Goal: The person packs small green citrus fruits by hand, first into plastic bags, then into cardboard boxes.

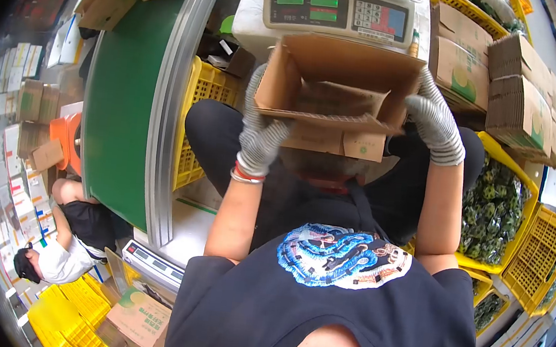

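An open, empty-looking cardboard box (343,68) is held up in front of my body, its opening facing me. My left hand (261,138), in a grey striped glove, grips its left side. On the box's right side my right hand (438,119), gloved the same way, is closed on the edge. Just beyond the box stands a weighing scale (339,10) with green-lit displays. Below the box, between my knees, part of another cardboard piece (363,146) with a green print shows.
To the left runs a green conveyor belt (122,110) with a metal rail, beside a yellow crate (198,124). Stacked flat cartons (520,97) and a yellow crate of bagged green produce (491,209) are at the right. Another person (66,256) is at lower left.
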{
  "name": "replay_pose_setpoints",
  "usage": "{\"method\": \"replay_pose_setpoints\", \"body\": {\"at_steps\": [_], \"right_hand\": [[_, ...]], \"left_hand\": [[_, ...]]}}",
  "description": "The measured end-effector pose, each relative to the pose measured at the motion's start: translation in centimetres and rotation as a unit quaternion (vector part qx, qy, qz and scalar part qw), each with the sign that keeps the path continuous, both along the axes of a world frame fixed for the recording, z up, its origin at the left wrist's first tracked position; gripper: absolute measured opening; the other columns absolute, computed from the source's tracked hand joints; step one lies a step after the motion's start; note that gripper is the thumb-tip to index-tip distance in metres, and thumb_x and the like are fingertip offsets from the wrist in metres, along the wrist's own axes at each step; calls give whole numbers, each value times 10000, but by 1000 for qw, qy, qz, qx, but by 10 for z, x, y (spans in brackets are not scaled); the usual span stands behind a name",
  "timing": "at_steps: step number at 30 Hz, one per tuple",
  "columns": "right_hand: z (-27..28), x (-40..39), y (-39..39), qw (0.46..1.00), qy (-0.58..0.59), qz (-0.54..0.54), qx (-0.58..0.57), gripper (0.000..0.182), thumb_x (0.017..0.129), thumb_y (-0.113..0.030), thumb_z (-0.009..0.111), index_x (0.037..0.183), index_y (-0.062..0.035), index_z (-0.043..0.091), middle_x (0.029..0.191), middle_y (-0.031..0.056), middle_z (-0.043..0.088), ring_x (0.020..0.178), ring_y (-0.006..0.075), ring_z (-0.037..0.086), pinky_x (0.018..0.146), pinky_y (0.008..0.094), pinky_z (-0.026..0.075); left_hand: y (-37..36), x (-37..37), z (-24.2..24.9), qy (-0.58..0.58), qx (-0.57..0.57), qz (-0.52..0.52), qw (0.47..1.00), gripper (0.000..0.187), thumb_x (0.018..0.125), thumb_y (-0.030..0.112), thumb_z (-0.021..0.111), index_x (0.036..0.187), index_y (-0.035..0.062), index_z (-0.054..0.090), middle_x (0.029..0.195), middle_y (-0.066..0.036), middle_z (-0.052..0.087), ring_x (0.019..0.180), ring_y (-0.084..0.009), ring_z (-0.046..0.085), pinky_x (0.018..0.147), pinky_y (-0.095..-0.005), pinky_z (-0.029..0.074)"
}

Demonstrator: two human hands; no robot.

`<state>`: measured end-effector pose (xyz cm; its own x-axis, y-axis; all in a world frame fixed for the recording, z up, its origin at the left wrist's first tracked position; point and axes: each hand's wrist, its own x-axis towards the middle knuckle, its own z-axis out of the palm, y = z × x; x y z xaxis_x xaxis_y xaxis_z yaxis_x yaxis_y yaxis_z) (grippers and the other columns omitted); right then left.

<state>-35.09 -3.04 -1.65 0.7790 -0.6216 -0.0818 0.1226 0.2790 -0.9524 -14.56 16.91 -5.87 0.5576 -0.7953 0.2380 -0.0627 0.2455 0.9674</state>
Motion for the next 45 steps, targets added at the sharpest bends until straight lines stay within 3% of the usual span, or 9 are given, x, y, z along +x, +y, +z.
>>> {"method": "replay_pose_setpoints", "body": {"at_steps": [4,5,8,12,17,21,27,40,45], "right_hand": [[-20,24,7,952,220,6,-212,908,685,-221,799,1374,2,251,1183,148,524,1042,234,527,882,322,459],[-19,26,5,952,221,16,-213,917,678,-223,803,1373,0,249,1178,162,524,1053,246,527,885,321,458],[-13,27,13,933,180,-50,-306,788,722,-191,759,1331,8,300,1137,173,539,1043,252,538,883,323,461],[12,7,37,967,48,-209,-139,450,824,-98,625,1210,9,420,1043,150,567,985,214,553,877,331,462],[30,-3,41,880,141,-8,-454,208,790,-238,668,870,-67,579,833,108,624,792,274,610,701,334,484],[35,12,46,845,278,-64,-453,218,765,-243,687,851,-66,594,680,88,599,627,256,604,636,309,506],[20,58,19,653,205,-252,-684,656,612,-220,739,1233,-230,528,1330,91,403,1253,342,355,988,480,335],[22,127,51,760,302,100,-566,176,794,-184,599,933,-89,652,883,99,646,817,274,634,718,391,516],[-3,117,48,762,118,-107,-627,169,738,-156,647,897,-107,681,828,53,653,750,243,634,695,357,520]], "left_hand": [[-7,-20,6,-277,20,106,955,962,739,235,741,1438,40,110,1427,-205,291,1263,-328,399,1029,-384,351],[-3,-24,12,-157,48,93,982,807,672,193,754,1370,70,367,1393,-199,374,1269,-387,390,1018,-391,374],[-9,14,32,-500,22,-31,865,520,592,124,735,1104,110,646,1265,-138,531,1232,-422,419,1002,-411,402],[-2,19,40,-410,63,-67,907,338,613,294,689,903,123,724,1126,-123,619,1254,-450,373,1013,-469,366],[4,-2,10,-281,79,18,956,832,886,669,155,847,74,736,1090,-167,625,1285,-402,340,1087,-453,188],[-1,-11,4,-125,32,81,988,447,949,330,406,923,-46,645,1085,-182,592,1077,-256,534,912,-347,437],[-19,-5,-1,-57,81,187,977,403,909,101,520,1274,-35,413,1244,-127,495,1117,-201,478,983,-316,370],[-19,-8,4,-1,104,155,982,594,902,172,555,1384,-29,273,1290,-157,464,1157,-216,458,995,-320,354],[-18,-12,6,-51,140,166,975,541,925,172,515,1379,-25,295,1326,-159,433,1188,-206,440,1002,-311,354]]}}
